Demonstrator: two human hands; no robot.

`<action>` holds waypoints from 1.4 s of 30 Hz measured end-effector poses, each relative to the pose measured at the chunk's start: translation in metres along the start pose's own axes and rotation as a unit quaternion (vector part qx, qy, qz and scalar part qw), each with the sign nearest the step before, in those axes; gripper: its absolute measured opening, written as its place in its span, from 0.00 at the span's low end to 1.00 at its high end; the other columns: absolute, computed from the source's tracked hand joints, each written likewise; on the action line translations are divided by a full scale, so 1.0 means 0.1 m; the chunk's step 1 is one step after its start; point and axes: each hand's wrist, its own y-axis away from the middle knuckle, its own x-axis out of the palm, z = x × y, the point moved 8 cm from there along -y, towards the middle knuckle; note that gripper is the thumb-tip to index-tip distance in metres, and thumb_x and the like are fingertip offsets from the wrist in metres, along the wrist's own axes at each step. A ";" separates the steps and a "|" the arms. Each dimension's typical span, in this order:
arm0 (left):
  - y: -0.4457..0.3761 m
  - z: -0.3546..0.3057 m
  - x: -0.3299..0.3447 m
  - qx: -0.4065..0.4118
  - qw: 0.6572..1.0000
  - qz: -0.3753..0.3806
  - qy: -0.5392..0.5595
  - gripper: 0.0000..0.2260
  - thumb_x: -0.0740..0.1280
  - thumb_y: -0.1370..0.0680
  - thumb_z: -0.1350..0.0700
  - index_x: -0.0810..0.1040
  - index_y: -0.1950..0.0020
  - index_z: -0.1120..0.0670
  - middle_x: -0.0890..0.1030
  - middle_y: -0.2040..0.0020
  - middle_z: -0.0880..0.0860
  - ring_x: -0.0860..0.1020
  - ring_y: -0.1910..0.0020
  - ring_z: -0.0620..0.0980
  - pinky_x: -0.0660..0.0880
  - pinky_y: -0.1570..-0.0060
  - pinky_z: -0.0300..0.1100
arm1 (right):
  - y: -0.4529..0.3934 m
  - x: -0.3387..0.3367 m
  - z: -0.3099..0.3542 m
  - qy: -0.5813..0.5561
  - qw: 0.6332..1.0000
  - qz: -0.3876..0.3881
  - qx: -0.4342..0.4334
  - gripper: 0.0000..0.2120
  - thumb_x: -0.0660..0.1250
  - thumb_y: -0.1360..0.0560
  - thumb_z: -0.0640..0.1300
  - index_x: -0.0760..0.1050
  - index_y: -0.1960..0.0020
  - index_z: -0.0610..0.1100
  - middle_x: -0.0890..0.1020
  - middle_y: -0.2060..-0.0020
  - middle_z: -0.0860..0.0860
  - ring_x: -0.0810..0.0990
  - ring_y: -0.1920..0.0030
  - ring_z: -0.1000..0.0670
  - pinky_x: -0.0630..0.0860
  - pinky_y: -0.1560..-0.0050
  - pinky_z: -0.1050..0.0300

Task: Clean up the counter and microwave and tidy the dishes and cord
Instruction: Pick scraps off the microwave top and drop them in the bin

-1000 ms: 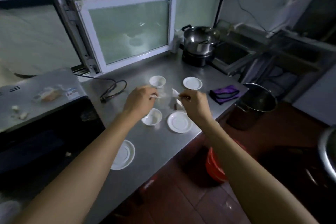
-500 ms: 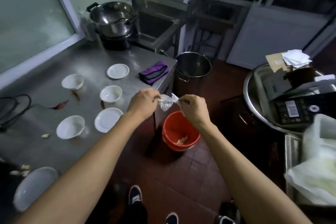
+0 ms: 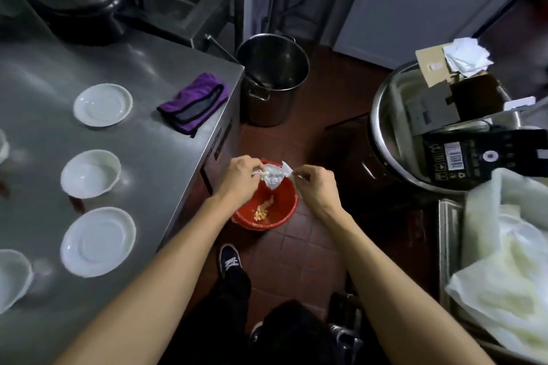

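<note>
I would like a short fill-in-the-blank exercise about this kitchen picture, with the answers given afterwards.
1. Both hands hold a crumpled white paper above the ____ bucket.
2. The cloth on the counter is ____ in colour.
3. The left hand and the right hand each ____ one end of the paper.

Answers: red; purple; pinch

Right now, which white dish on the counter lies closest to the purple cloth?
The flat saucer at the far end, just left of the purple cloth; the other dishes sit nearer the person.
</note>
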 end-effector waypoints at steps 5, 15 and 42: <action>-0.42 0.27 0.28 -0.048 0.998 0.031 0.015 0.09 0.69 0.27 0.64 0.85 0.53 0.53 0.82 0.54 0.54 0.80 0.53 0.57 0.78 0.50 0.49 | -0.35 0.25 -0.30 0.003 0.998 0.025 0.053 0.08 0.69 0.25 0.42 0.85 0.49 0.46 0.87 0.55 0.50 0.83 0.56 0.52 0.79 0.52 0.56; -0.81 1.04 1.42 -0.153 0.982 0.106 -0.015 0.10 0.70 0.26 0.62 0.84 0.50 0.48 0.82 0.49 0.49 0.80 0.51 0.54 0.78 0.49 0.49 | -1.04 1.25 -1.37 -0.035 0.986 0.107 0.122 0.11 0.68 0.25 0.39 0.84 0.44 0.46 0.86 0.50 0.51 0.81 0.53 0.57 0.75 0.47 0.65; -1.47 3.15 3.96 -0.190 0.973 0.132 -0.026 0.12 0.68 0.25 0.64 0.83 0.48 0.49 0.80 0.50 0.47 0.77 0.55 0.50 0.72 0.56 0.39 | -1.83 3.87 -3.62 -0.080 0.952 0.164 0.245 0.14 0.62 0.25 0.32 0.83 0.50 0.44 0.81 0.69 0.57 0.76 0.73 0.67 0.79 0.62 0.68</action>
